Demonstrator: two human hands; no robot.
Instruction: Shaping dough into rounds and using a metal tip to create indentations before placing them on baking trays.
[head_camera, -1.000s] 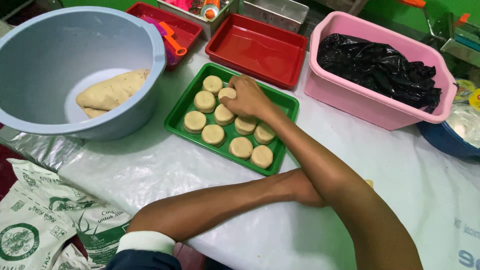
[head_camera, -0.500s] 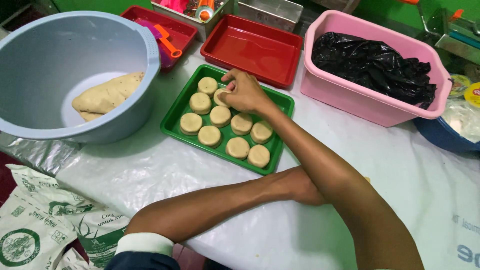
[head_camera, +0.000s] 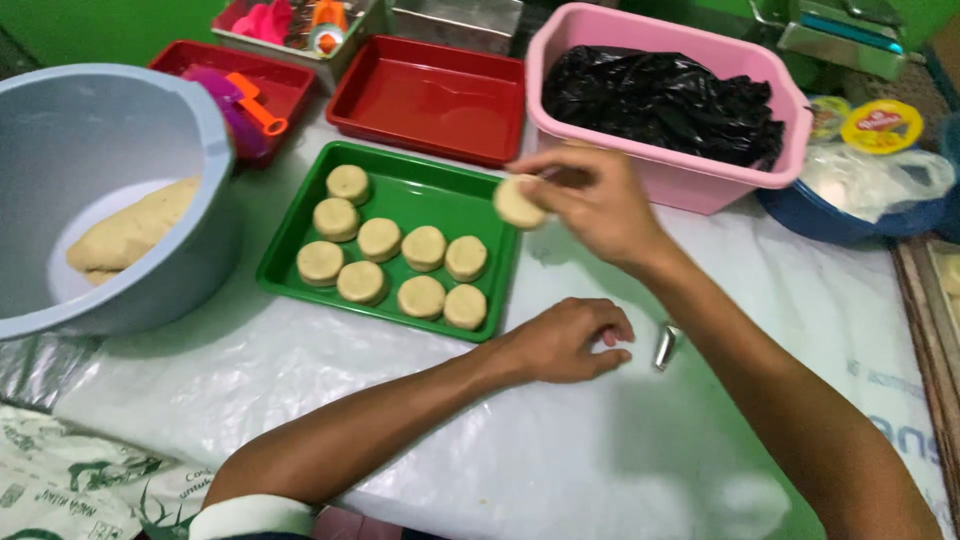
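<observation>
Lifted since before: one dough round (head_camera: 519, 203), right hand (head_camera: 596, 205); eight rounds (head_camera: 423, 247) on tray (head_camera: 420, 180).
</observation>
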